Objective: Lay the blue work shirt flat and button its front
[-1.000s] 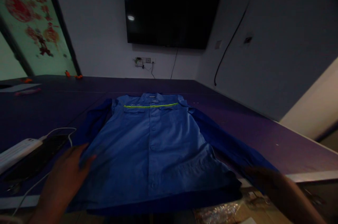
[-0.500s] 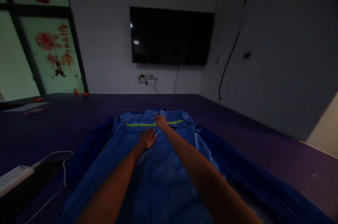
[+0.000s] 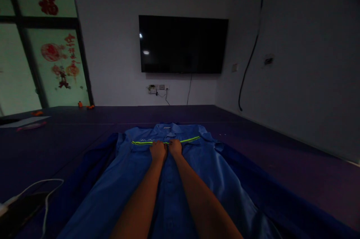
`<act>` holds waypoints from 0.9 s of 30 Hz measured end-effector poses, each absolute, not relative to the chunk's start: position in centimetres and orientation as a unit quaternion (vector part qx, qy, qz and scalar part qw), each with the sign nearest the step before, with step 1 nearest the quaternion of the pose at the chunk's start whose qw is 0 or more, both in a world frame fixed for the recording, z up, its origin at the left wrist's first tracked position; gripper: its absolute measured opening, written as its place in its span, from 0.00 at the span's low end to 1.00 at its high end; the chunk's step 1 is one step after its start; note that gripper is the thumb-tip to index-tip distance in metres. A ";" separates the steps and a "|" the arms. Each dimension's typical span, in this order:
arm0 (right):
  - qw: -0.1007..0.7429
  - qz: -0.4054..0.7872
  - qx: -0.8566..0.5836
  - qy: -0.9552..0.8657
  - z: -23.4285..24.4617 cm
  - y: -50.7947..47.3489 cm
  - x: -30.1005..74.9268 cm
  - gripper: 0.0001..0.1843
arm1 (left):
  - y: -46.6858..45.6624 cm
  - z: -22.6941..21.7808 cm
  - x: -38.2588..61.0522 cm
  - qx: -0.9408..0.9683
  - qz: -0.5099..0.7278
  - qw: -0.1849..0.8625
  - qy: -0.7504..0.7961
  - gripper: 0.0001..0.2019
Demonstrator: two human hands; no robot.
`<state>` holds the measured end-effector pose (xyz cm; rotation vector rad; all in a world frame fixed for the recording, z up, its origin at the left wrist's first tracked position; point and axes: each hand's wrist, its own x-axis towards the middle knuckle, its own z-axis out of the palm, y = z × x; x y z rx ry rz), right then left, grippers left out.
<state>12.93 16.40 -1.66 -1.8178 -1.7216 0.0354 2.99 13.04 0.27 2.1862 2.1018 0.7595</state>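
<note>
Two bare hands, your own, are set side by side at the chest of a long-sleeved blue shirt. The shirt lies front up on the dark purple table before you, its collar pointing away. Your left hand rests on the yellow-green stripe, left of the button placket; your right hand lies at the same stripe, just right of it. The fingers of each are bent toward the cloth, but their tips are hidden, so you cannot tell whether they grip it. Darker blue sleeves spread outward on both sides. Near the lower left, a white cable loops over a dark flat object. Beyond the table, a dark television hangs on the wall.
</note>
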 end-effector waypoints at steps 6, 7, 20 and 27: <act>0.322 0.017 -0.676 -0.663 -1.5 16.7 13.2 0.15 | 14.9 -0.6 2.4 0.672 0.439 0.179 0.569 0.11; 0.323 0.019 -0.672 -0.666 -1.5 16.7 13.2 0.15 | 15.2 -0.8 2.5 0.662 0.466 0.213 0.547 0.12; 0.340 0.044 -0.644 -0.684 -1.1 16.3 13.1 0.19 | 17.3 -2.3 2.8 0.540 0.549 0.478 0.422 0.10; 0.346 0.052 -0.638 -0.686 -0.8 16.1 13.1 0.19 | 17.4 -2.0 2.7 0.477 0.555 0.569 0.376 0.07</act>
